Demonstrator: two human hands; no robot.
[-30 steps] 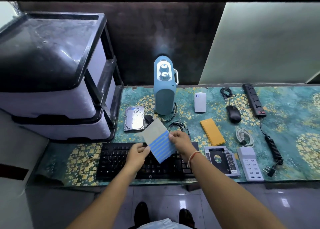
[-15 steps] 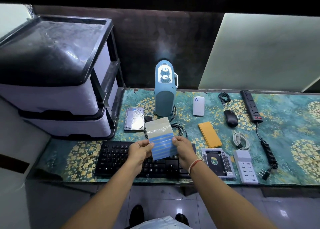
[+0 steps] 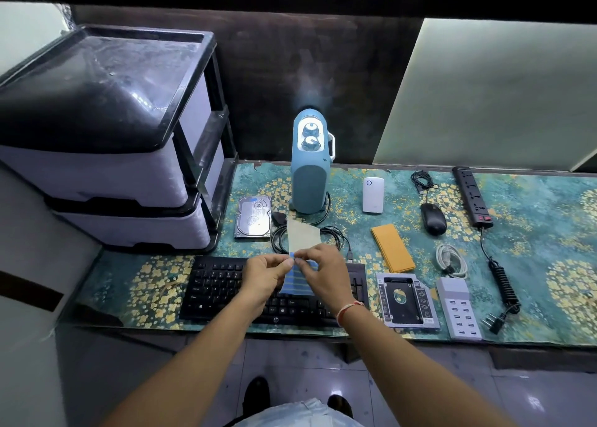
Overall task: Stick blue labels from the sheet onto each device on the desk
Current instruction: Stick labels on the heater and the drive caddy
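Above the black keyboard point(image 3: 226, 286), you hold the label sheet point(image 3: 302, 237) upright between both hands. Your left hand point(image 3: 263, 273) pinches the sheet's left edge with curled fingers, and your right hand point(image 3: 324, 270) pinches at the top blue label point(image 3: 292, 254) with thumb and forefinger; whether the label has lifted off the backing you cannot tell from here. The upper part of the sheet is bare backing, and blue strips point(image 3: 295, 283) fill the part below your fingers.

The devices lie spread on the patterned desk mat point(image 3: 533, 249). A hard drive point(image 3: 253, 216) sits behind the keyboard's left end, with the blue heater point(image 3: 310, 171) just to its right and a coiled black cable point(image 3: 332, 234) in front of that. Further right are a white plug-in unit point(image 3: 373, 194), a yellow power bank point(image 3: 392, 248), a black mouse point(image 3: 433, 218), a power strip point(image 3: 472, 195), a white cable point(image 3: 450, 260), a drive caddy point(image 3: 405, 300) and a white USB charging hub point(image 3: 458, 308). A drawer unit point(image 3: 106, 155) stands at the desk's left end.
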